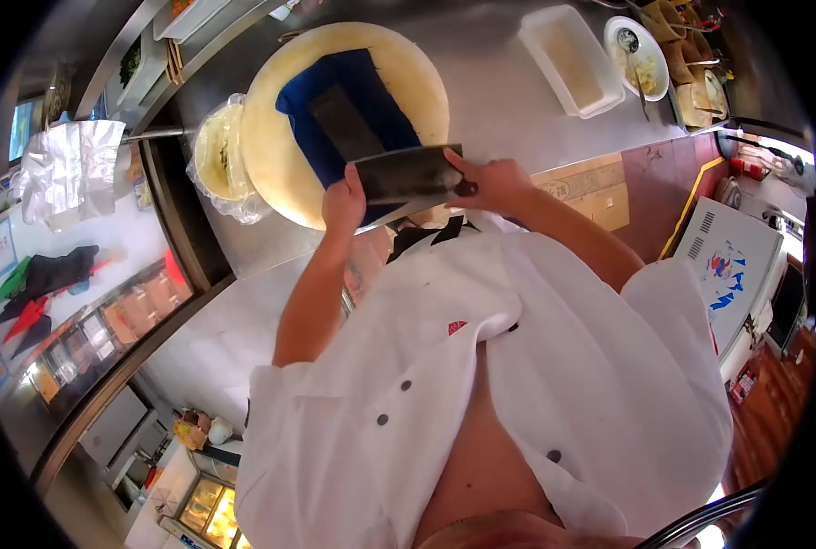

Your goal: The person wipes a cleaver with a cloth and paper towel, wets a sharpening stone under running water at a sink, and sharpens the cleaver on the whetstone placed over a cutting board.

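A dark, broad-bladed cleaver [403,176] is held level near my body, over the front edge of the counter. My right hand [497,187] is closed at its handle end. At the opposite end of the blade, my left hand [342,203] grips the corner with thumb and fingers. Just beyond the cleaver, a dark rectangular block that looks like a whetstone [342,121] lies on a folded blue cloth [371,87]. Beneath the cloth is a thick round chopping board [269,119]; the blade hides the cloth's near part.
A plastic-wrapped bowl [217,160] stands left of the board. On the steel counter [490,110], a white rectangular tub [534,35] and a white bowl [657,66] with spoons sit at the right. Cardboard [591,190] lies on the floor below the counter's edge.
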A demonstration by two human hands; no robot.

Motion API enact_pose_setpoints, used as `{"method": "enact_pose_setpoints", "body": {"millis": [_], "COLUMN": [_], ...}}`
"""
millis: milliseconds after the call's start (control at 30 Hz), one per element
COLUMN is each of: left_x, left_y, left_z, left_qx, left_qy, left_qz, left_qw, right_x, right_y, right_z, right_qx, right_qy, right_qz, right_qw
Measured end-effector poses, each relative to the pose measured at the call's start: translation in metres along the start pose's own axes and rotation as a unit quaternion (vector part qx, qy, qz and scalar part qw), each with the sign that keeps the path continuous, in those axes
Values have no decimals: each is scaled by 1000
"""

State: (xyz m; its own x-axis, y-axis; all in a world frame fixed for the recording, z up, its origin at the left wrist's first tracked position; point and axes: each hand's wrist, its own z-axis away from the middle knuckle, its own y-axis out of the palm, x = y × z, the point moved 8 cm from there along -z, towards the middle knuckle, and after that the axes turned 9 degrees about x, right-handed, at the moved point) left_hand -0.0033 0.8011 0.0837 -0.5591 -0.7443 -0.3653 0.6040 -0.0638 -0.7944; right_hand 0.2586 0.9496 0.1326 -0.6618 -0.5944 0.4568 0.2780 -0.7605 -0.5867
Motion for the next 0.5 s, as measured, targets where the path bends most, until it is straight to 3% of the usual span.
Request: {"method": "enact_pose_setpoints", "body": {"millis": [133,167,267,400,467,500], "left_x": [-8,-5,1,12,14,17], "left_y": [-46,-54,-44,5,8,8], "left_z": [-75,-91,-72,26,43,47], "left_qx": [-38,-41,-61,-45,1,23], "left_qy": [10,17,-11,-37,-53,-62], "left_qz": [12,29,78,139,157,167], "left_qw": [999,999,995,989,986,984], "right_x": [15,17,16,3,15,19], "right_y": [-62,-75,-96,-40,-35,-42], "right_z": [-51,-66,-69,-31,-18,-27], "right_qx": [-14,-53,-31,44,97,79], "right_qy": [44,12,-9,-67,-54,-60], "right_qz": [79,65,93,67,47,72], "right_qw": [996,996,995,995,993,992]}}
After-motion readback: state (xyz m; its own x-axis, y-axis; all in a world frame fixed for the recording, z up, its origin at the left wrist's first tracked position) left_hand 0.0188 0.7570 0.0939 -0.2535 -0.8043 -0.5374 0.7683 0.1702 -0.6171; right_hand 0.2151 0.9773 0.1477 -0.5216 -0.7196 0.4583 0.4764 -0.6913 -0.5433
